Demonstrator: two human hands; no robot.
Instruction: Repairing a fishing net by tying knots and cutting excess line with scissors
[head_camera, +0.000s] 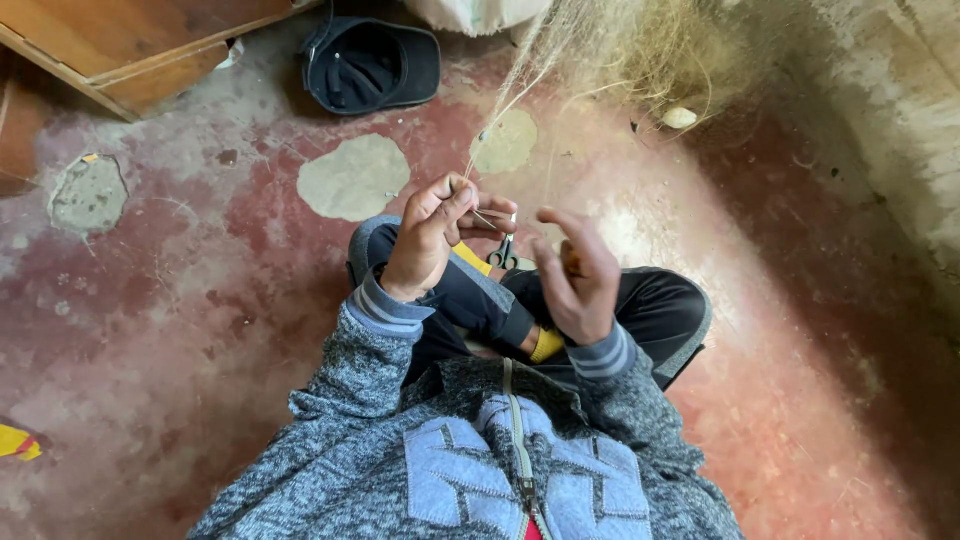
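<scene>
Grey sleeves (380, 350), left hand (430, 235) pinching pale fibre strands (510, 90), right hand (575, 275) beside.

left hand (428, 240): raised, fingers pinched shut; right hand (575, 275): raised, fingers loosely spread

A worn red floor (200, 300) with grey patches is seen, bounded by a rough wall (900, 120) and wooden furniture (120, 40)

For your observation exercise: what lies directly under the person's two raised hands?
Under the left hand and right hand are crossed legs in dark trousers, and small scissors between the hands. The floor beneath the legs is covered.
</scene>
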